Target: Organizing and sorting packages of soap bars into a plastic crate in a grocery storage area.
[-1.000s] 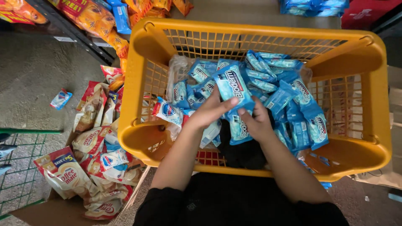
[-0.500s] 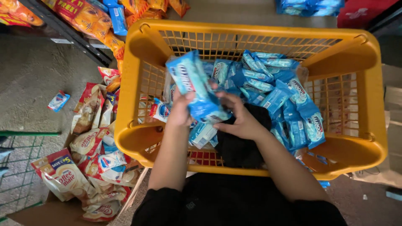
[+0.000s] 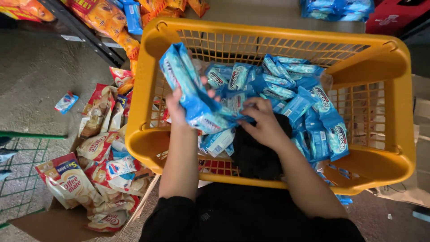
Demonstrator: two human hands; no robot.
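Grey concrete floor (image 3: 36,67) to the left of the yellow plastic basket (image 3: 403,103); dark shelf rail (image 3: 85,33) running diagonally above the basket's left corner, hung with orange snack bags (image 3: 96,15). Further blue packets (image 3: 338,8) stacked beyond the basket's far rim, beside a red crate (image 3: 394,18) at the far right corner.

One small blue-and-red packet (image 3: 66,101) lying alone on the floor, well left of the basket. Open cardboard box (image 3: 49,222) just left of the basket's near corner, filled with cream-and-red pouches (image 3: 71,183) lying loose and overlapping. Green wire rack (image 3: 20,170) at the left edge, beyond the box.

Basket with lattice walls, roughly half filled with blue wrapped packets (image 3: 313,112), heaped toward the right side and far wall. Dark cloth item (image 3: 257,152) lying in the basket against its near wall, under the right forearm.

Left hand (image 3: 179,105) raised above the basket's left half, fingers closed round a bundle of blue packets (image 3: 192,94) held tilted, its upper end toward the far rim. Right hand (image 3: 264,121) over the basket's middle, fingers curled and pinching the lower end of the same bundle. Both forearms bare, dark sleeves at the near wall.
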